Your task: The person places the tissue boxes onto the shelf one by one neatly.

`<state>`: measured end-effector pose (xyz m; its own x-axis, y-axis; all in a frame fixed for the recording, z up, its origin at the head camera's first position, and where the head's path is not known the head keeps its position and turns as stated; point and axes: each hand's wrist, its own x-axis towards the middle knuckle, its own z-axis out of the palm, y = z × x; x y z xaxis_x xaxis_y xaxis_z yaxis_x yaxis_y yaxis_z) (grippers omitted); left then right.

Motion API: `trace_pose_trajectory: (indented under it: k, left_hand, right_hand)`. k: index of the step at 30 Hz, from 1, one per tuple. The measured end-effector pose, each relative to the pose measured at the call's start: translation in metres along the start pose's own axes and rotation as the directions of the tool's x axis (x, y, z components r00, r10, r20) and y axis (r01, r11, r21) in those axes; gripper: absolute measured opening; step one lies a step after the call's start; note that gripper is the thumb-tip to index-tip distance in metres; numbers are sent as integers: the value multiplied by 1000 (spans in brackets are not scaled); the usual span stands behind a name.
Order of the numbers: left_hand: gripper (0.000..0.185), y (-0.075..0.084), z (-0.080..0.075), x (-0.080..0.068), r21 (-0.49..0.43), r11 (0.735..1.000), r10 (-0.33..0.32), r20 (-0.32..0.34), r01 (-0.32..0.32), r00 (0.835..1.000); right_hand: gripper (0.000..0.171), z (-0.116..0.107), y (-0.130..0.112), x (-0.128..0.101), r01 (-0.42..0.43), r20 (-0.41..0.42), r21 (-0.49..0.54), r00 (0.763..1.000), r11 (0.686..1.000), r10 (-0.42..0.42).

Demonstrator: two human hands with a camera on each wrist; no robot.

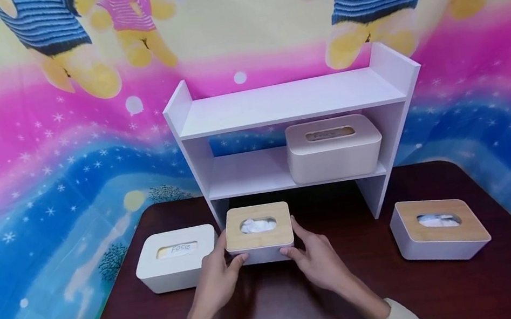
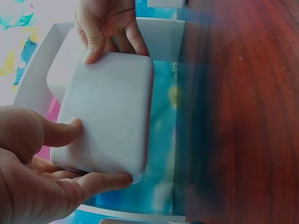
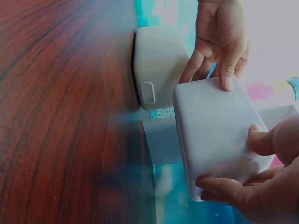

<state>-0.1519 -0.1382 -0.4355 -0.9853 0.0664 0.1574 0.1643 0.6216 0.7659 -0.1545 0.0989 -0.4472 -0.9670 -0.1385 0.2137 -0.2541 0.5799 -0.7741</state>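
A dark wooden table [image 1: 449, 285] carries a white two-tier shelf unit [image 1: 287, 103], and the work in hand looks like the carrying stage: a bamboo-lidded tissue box [image 1: 259, 233] is gripped from both ends in front of the shelf's open bottom bay, apparently lifted just clear of the tabletop, since both wrist views show its white underside free, though the head view alone cannot settle this. A next move would call for keeping the box level and steering it squarely between the shelf's side panels, or up past the front edge of the middle board. On that middle board an all-white tissue box [image 1: 334, 148] sits at the right, leaving the left part free. On the table, a white tissue box with a label in its slot [image 1: 176, 258] lies just left of the held one, and a second bamboo-lidded tissue box [image 1: 438, 229] lies well apart at the right. The left hand [image 1: 216, 274] is half closed, thumb under the near edge and fingers curled round the left end; the right hand [image 1: 315, 257] mirrors it on the right end.
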Motion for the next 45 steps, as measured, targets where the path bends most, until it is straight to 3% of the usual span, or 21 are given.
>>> trace_pose_trajectory:
  k: [7,21,27,33,45]
  left_hand:
    - [71,9,-10,2,-50,998,-24,34,25,999]
    - [66,25,-34,6,-41,999,-3,102,7,995]
    - [64,33,-42,8,-17,1000,16,76,-15,997]
    - [62,41,-52,9,-54,999,11,74,-7,997]
    - [59,52,-60,9,-89,996,20,-39,-23,999]
  right_hand:
    - [79,-6,-2,0,-28,-19,40,999,999,29]
    - [71,-28,-14,4,-2,-33,17,999,1000,3]
    - [68,-36,-19,8,54,-57,4,997,999,-54]
    - [67,-44,-26,12,117,-94,-6,989,993,-117]
    - [64,-54,-44,19,141,-120,3,983,990,-140]
